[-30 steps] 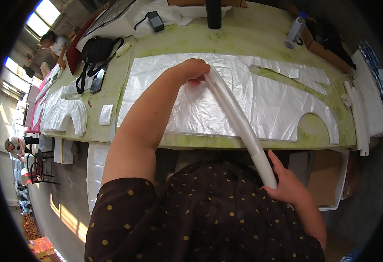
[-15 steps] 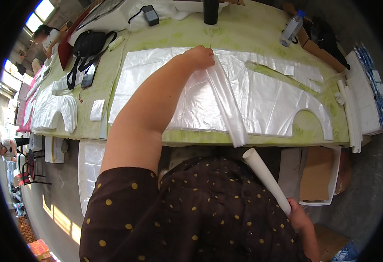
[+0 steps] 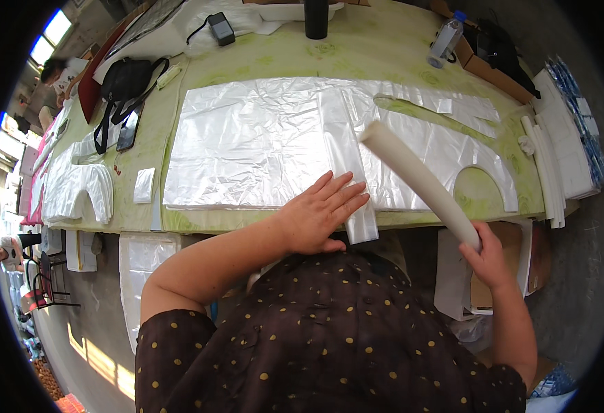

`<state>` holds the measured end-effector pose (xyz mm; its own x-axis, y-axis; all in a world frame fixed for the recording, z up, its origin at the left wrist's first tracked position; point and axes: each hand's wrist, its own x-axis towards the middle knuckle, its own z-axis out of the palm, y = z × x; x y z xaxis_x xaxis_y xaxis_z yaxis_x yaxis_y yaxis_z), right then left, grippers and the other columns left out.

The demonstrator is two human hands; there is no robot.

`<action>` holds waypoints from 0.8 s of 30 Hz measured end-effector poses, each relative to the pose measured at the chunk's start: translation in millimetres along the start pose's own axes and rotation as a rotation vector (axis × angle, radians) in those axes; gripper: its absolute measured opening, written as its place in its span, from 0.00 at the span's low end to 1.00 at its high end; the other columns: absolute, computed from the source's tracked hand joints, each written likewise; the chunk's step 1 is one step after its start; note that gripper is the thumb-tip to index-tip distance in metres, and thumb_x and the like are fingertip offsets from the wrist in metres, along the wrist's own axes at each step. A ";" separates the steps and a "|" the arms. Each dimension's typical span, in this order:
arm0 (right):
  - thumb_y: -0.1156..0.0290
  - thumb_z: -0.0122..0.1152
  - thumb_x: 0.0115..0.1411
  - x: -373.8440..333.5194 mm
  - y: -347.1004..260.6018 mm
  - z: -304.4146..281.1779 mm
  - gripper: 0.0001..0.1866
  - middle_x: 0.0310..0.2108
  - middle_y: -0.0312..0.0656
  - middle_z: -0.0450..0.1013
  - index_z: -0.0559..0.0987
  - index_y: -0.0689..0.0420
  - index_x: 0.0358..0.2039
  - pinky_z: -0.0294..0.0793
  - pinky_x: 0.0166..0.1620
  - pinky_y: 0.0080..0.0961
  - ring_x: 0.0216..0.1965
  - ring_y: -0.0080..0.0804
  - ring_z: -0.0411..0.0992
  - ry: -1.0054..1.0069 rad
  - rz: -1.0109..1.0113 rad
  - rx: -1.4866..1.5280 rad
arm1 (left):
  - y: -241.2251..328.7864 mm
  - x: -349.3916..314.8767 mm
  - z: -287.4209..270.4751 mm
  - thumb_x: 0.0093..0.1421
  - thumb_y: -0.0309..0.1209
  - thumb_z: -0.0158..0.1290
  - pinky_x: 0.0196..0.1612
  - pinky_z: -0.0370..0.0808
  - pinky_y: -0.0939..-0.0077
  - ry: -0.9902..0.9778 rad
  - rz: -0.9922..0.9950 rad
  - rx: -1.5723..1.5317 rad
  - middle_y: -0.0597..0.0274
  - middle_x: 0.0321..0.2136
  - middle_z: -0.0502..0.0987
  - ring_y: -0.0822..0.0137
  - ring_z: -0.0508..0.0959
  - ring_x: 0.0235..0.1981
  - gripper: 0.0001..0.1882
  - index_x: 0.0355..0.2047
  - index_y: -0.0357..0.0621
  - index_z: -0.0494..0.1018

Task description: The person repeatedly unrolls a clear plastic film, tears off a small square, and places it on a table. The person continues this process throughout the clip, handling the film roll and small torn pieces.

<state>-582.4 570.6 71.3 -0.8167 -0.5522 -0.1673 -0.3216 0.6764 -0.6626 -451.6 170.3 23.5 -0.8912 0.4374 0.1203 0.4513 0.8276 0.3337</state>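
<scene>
We're mid-smoothing: our left hand (image 3: pixel 319 219) lies flat, fingers spread, palm down on the near edge of the stack of clear cut-out plastic sheets (image 3: pixel 261 148) spread across the pale green patterned table (image 3: pixel 384 48). It grips nothing, just presses. Fingertips touch the narrow folded strip of clear plastic (image 3: pixel 349 165) that runs from mid-stack down over the table's front edge.

Our right hand (image 3: pixel 484 256) is wrapped shut around the lower end of the long white rolled tube (image 3: pixel 419 182), held off the table edge. The tube tilts up and left, and its free end hovers over the sheets just right of the strip; we can't tell whether it touches.

Judgement: this is the hold-and-flatten step. The next move calls for keeping the left palm down as an anchor so the slick layers don't slide while the tube comes in.

Clutter well apart: black strap bag (image 3: pixel 126 79) far left, clear plastic bottle (image 3: pixel 446 38) far right.
</scene>
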 end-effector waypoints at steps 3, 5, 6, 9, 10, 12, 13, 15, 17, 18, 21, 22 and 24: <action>0.62 0.70 0.56 61.7 -31.4 3.4 0.24 0.45 0.49 0.74 0.76 0.59 0.51 0.71 0.53 0.40 0.48 0.51 0.72 0.036 -0.326 -0.294 | 3.7 -2.8 -2.9 0.53 0.36 0.62 0.75 0.49 0.49 -0.002 -0.011 0.041 0.54 0.70 0.61 0.51 0.54 0.74 0.45 0.71 0.42 0.57; 0.61 0.69 0.56 99.5 -46.3 7.8 0.25 0.45 0.49 0.74 0.76 0.59 0.51 0.71 0.53 0.43 0.48 0.53 0.71 0.003 -0.422 -0.394 | 0.9 -6.3 2.5 0.53 0.32 0.60 0.74 0.52 0.49 0.032 0.019 0.048 0.55 0.68 0.64 0.53 0.57 0.73 0.42 0.69 0.42 0.60; 0.61 0.69 0.56 116.4 -49.0 11.4 0.25 0.45 0.48 0.74 0.77 0.59 0.51 0.71 0.53 0.43 0.49 0.53 0.71 -0.014 -0.431 -0.431 | 0.2 -7.5 4.3 0.53 0.30 0.59 0.74 0.54 0.49 0.047 0.033 0.052 0.56 0.67 0.65 0.53 0.59 0.72 0.41 0.68 0.42 0.62; 0.60 0.68 0.57 159.8 -43.0 14.6 0.25 0.46 0.48 0.74 0.77 0.58 0.53 0.71 0.55 0.43 0.50 0.52 0.71 0.091 -0.371 -0.505 | 3.0 -4.7 4.5 0.54 0.26 0.56 0.74 0.55 0.50 0.095 0.032 0.034 0.57 0.66 0.67 0.53 0.61 0.71 0.36 0.66 0.44 0.65; 0.60 0.68 0.57 171.8 -38.9 13.8 0.25 0.46 0.48 0.74 0.77 0.57 0.53 0.70 0.56 0.43 0.50 0.51 0.71 0.151 -0.340 -0.519 | 4.4 -4.2 4.0 0.54 0.25 0.55 0.73 0.56 0.50 0.109 0.029 0.029 0.57 0.66 0.67 0.53 0.62 0.71 0.35 0.65 0.44 0.66; 0.60 0.68 0.57 190.3 -29.7 6.3 0.26 0.49 0.48 0.74 0.77 0.56 0.55 0.69 0.58 0.43 0.53 0.50 0.70 0.225 -0.213 -0.537 | 4.4 -2.3 3.4 0.54 0.23 0.54 0.74 0.55 0.50 0.095 0.025 0.044 0.58 0.66 0.67 0.54 0.62 0.71 0.34 0.65 0.45 0.67; 0.60 0.68 0.57 192.9 -24.7 3.6 0.27 0.51 0.47 0.73 0.77 0.55 0.56 0.68 0.60 0.43 0.54 0.49 0.70 0.264 -0.149 -0.546 | 5.0 -1.3 3.4 0.54 0.23 0.53 0.74 0.54 0.50 0.089 0.025 0.052 0.58 0.66 0.67 0.54 0.62 0.71 0.34 0.65 0.45 0.68; 0.60 0.68 0.57 186.2 -27.4 9.8 0.28 0.54 0.48 0.72 0.77 0.54 0.57 0.66 0.62 0.43 0.57 0.50 0.68 0.398 -0.322 -0.674 | 6.0 -4.5 6.8 0.54 0.22 0.53 0.74 0.53 0.48 0.086 -0.009 -0.008 0.58 0.67 0.65 0.52 0.59 0.72 0.34 0.64 0.47 0.68; 0.61 0.69 0.55 167.1 -33.6 24.1 0.30 0.56 0.47 0.71 0.76 0.53 0.59 0.64 0.64 0.45 0.59 0.51 0.66 0.459 -0.531 -0.686 | 8.1 -4.8 7.2 0.54 0.23 0.53 0.73 0.52 0.45 0.094 -0.025 -0.034 0.58 0.67 0.65 0.50 0.59 0.71 0.34 0.65 0.48 0.69; 0.63 0.69 0.54 151.7 -41.6 38.7 0.31 0.57 0.47 0.70 0.76 0.53 0.59 0.63 0.65 0.45 0.60 0.51 0.65 0.446 -0.656 -0.628 | 12.3 -5.3 4.0 0.54 0.23 0.53 0.73 0.52 0.44 0.101 -0.033 -0.029 0.57 0.66 0.65 0.49 0.60 0.71 0.35 0.65 0.49 0.68; 0.68 0.72 0.48 111.2 -76.6 77.0 0.32 0.55 0.46 0.71 0.76 0.53 0.56 0.64 0.64 0.44 0.59 0.50 0.67 0.158 -0.868 -0.342 | 18.7 -6.7 -2.8 0.53 0.26 0.55 0.72 0.52 0.42 0.121 -0.051 -0.054 0.55 0.59 0.67 0.46 0.63 0.66 0.36 0.66 0.51 0.68; 0.70 0.73 0.46 103.4 -85.2 87.3 0.33 0.54 0.45 0.71 0.75 0.54 0.55 0.64 0.64 0.44 0.58 0.50 0.67 0.098 -0.907 -0.283 | 19.5 -6.7 -4.8 0.53 0.27 0.56 0.72 0.52 0.41 0.129 -0.058 -0.068 0.54 0.57 0.68 0.46 0.64 0.64 0.36 0.66 0.51 0.68; 0.71 0.73 0.46 102.5 -85.7 106.1 0.32 0.53 0.45 0.72 0.75 0.54 0.55 0.65 0.63 0.44 0.57 0.49 0.68 0.088 -0.918 -0.216 | 17.6 -4.0 -5.3 0.53 0.29 0.59 0.71 0.54 0.41 0.149 -0.071 -0.075 0.53 0.53 0.68 0.46 0.66 0.61 0.38 0.67 0.52 0.66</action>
<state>-587.8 404.3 33.4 -0.2309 -0.8805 0.4140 -0.9311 0.0765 -0.3566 -440.4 181.2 33.9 -0.9202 0.3174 0.2289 0.3872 0.8235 0.4147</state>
